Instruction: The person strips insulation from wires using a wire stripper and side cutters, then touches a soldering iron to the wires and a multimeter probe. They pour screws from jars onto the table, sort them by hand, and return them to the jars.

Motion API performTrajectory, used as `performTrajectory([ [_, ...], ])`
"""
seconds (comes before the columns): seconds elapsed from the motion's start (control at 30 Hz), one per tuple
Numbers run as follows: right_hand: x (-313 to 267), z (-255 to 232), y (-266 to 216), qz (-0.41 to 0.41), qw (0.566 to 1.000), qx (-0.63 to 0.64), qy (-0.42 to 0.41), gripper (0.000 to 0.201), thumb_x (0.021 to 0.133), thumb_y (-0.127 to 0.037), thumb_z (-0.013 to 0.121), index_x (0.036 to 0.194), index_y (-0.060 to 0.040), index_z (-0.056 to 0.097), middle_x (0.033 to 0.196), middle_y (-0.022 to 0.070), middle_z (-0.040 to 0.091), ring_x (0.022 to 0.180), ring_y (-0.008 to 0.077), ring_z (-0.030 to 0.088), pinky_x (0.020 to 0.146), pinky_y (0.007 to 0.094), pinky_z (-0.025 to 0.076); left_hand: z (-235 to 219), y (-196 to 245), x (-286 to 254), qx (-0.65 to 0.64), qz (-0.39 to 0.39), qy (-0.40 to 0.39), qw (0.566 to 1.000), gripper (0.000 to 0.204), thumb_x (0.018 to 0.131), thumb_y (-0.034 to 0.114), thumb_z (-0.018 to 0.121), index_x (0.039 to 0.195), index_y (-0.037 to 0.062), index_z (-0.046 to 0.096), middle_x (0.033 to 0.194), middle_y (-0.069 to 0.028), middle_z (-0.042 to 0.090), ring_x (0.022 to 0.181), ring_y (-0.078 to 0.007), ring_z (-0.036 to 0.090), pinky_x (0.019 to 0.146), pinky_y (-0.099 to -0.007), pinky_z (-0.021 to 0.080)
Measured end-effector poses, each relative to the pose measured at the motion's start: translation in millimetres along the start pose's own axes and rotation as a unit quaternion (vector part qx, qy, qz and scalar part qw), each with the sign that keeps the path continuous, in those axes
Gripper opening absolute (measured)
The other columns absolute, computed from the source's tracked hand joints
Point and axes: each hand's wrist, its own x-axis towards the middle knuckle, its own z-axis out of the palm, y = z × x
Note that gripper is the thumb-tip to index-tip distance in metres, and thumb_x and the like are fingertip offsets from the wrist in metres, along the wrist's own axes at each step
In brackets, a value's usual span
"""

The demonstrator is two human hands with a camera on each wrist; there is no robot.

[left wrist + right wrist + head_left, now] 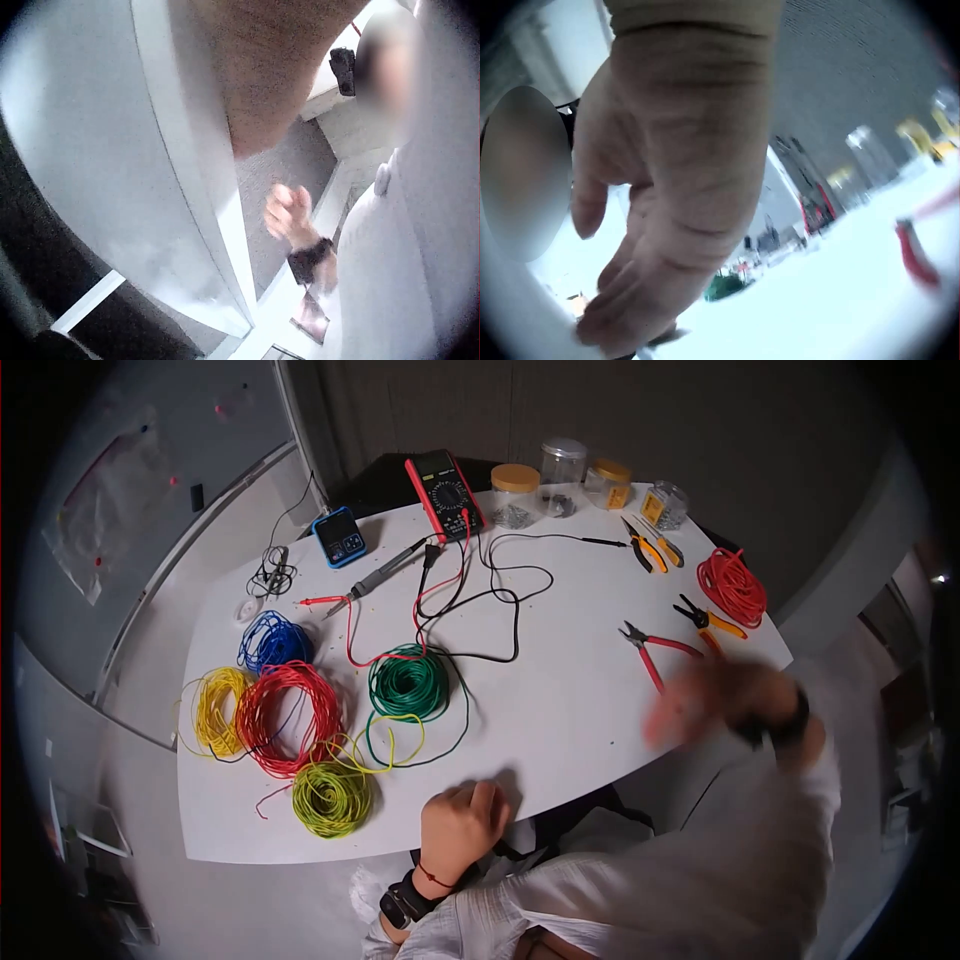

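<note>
Near the blurred right hand point(708, 702), red-handled pliers point(643, 643), white table point(565, 695).

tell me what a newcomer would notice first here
Probably the colourful wire coils bunched on the left of the white table. The red-edged multimeter near the far edge comes next. At the right, the right hand shows blurred near the red-handled cutters.

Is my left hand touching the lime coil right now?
Apart. The head view shows it plainly: a strip of bare white tabletop lies between the left hand and the right edge of the lime coil.
</note>
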Motion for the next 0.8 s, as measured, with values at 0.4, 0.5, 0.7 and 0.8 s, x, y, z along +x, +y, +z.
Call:
performTrajectory([
  [0.4, -108.4, 371.0, 185.3, 0.382, 0.785, 0.42, 0.248, 0.028, 0.078, -0.029, 0.061, 0.094, -0.0067, 0.063, 0.093, 0.011, 0.064, 0.085, 0.0215, 0.062, 0.066, 0.0338, 0.05, 1.0, 0.0, -1.7, 0.017, 0.021, 0.018, 0.999, 0.016, 0.069, 0.012, 0.062, 0.065, 0.0065, 0.048, 0.054, -0.0081, 0.051, 0.046, -0.0262, 0.052, 0.043, -0.0346, 0.041],
  [0.5, -109.3, 360.2, 177.2, 0.408, 0.775, 0.479, 0.058, 0.031, 0.083, -0.026, 0.05, 0.098, -0.0006, 0.06, 0.096, 0.015, 0.062, 0.09, 0.028, 0.06, 0.076, 0.0401, 0.048, 2.4, 0.8, -1.4, 0.025, 0.013, 0.026, 0.999, 0.017, 0.07, 0.012, 0.062, 0.064, 0.0066, 0.047, 0.053, -0.008, 0.051, 0.045, -0.0262, 0.051, 0.042, -0.0345, 0.041],
  [0.7, -107.0, 355.0, 171.7, 0.368, 0.897, 0.239, -0.057, 0.035, 0.088, -0.024, 0.041, 0.1, 0.0051, 0.058, 0.096, 0.0177, 0.062, 0.093, 0.0321, 0.058, 0.08, 0.0444, 0.047, 3.4, -0.6, -3.8, 0.011, -0.016, 0.023, 1.0, 0.012, 0.066, 0.012, 0.063, 0.07, 0.0064, 0.053, 0.056, -0.0087, 0.053, 0.049, -0.0271, 0.053, 0.045, -0.0352, 0.041],
  [0.8, -103.6, 362.8, 162.4, 0.377, 0.898, 0.22, -0.051, 0.035, 0.087, -0.025, 0.043, 0.1, 0.0037, 0.058, 0.096, 0.0164, 0.062, 0.093, 0.0304, 0.058, 0.08, 0.0429, 0.047, 2.9, 0.7, -3.9, 0.016, -0.009, 0.014, 1.0, 0.012, 0.066, 0.012, 0.063, 0.07, 0.0064, 0.053, 0.056, -0.0086, 0.053, 0.049, -0.0269, 0.053, 0.045, -0.0351, 0.041],
])
